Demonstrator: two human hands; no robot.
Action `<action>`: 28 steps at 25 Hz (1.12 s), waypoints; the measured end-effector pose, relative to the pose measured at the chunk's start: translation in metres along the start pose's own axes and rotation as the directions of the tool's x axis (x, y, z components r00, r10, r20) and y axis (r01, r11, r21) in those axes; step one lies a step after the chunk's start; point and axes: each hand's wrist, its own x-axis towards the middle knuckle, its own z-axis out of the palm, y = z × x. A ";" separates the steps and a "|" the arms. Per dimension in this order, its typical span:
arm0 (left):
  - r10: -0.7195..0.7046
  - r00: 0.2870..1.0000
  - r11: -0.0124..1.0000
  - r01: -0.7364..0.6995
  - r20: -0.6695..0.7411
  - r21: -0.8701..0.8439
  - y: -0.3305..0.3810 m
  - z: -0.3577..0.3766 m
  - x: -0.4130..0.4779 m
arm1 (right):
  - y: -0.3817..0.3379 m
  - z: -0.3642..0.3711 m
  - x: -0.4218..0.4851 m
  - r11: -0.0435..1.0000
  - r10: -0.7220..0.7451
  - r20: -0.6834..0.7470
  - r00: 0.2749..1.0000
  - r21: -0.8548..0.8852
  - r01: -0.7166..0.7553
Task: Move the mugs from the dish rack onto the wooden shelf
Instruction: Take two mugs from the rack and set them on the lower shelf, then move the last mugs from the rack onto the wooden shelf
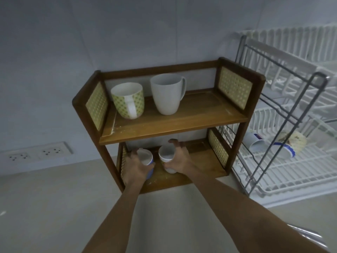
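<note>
A two-tier wooden shelf [182,125] with woven side panels stands on the counter. On its top board stand a green-patterned mug [127,100] and a tall white mug [166,94]. Inside the lower tier my left hand [136,167] grips a blue mug [146,158] with a white inside. Beside it my right hand [179,159] grips a white mug [166,155]. To the right, the white dish rack [284,172] holds a white mug [254,142] lying on its side and a blue-rimmed mug [284,152], also tipped over.
A pale patterned bowl or cloth [295,141] lies in the rack behind the mugs. The rack's grey metal frame [291,114] rises close to the shelf's right side. Wall sockets [34,154] sit low at the left. A shiny object [308,240] shows at the bottom right.
</note>
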 end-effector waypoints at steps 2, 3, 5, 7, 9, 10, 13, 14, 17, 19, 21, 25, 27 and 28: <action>0.008 1.000 1.000 -0.008 -0.009 -0.009 0.002 0.001 0.003 | 0.000 0.002 0.005 1.000 -0.005 -0.015 1.000 0.012 0.006; -0.001 1.000 1.000 0.000 -0.007 -0.007 0.002 0.002 0.002 | 0.002 0.004 0.006 1.000 -0.004 -0.017 1.000 0.023 0.005; -0.017 1.000 1.000 0.017 0.002 0.015 0.000 0.002 0.000 | 0.005 0.005 0.005 1.000 -0.009 -0.015 1.000 0.020 0.010; -0.014 0.999 1.000 0.013 0.033 0.025 -0.001 0.000 -0.001 | 0.005 0.003 0.003 1.000 -0.002 -0.003 1.000 0.004 0.002; -0.014 0.996 1.000 0.012 0.091 0.029 0.002 -0.005 -0.002 | 0.000 -0.004 -0.001 1.000 0.015 0.041 0.999 -0.024 -0.014; -0.012 0.994 0.999 0.007 0.112 0.042 0.005 -0.008 -0.004 | -0.004 -0.008 -0.005 0.999 0.026 0.063 0.998 -0.040 -0.024; 0.163 0.986 0.979 -0.165 0.026 0.119 0.022 -0.021 -0.028 | -0.010 -0.030 -0.038 0.999 0.044 -0.015 0.999 0.005 -0.044; 0.284 0.958 0.956 -0.279 -0.045 0.095 0.027 -0.025 -0.042 | -0.008 -0.040 -0.057 0.999 0.017 -0.093 0.995 0.039 -0.013; 0.537 0.827 0.819 -0.558 -0.164 -0.135 0.046 -0.029 -0.094 | 0.015 -0.081 -0.129 0.988 -0.083 -0.329 0.940 0.096 0.121; 0.664 0.735 0.699 -0.675 -0.136 -0.237 0.067 -0.025 -0.133 | 0.036 -0.118 -0.176 0.984 -0.070 -0.437 0.897 0.119 0.135; 0.819 0.568 0.525 -0.799 -0.081 -0.295 0.095 -0.016 -0.165 | 0.058 -0.153 -0.206 0.984 -0.027 -0.536 0.844 0.135 0.117; 0.970 0.242 0.228 -0.885 0.016 -0.406 0.160 0.011 -0.213 | 0.106 -0.220 -0.211 0.988 0.105 -0.640 0.761 0.153 -0.008; 0.971 0.226 0.234 -0.862 0.073 -0.449 0.194 0.027 -0.226 | 0.133 -0.250 -0.192 0.981 0.172 -0.628 0.759 0.175 -0.078; 0.963 0.247 0.269 -0.843 0.109 -0.465 0.212 0.038 -0.231 | 0.149 -0.265 -0.179 0.973 0.224 -0.603 0.765 0.190 -0.135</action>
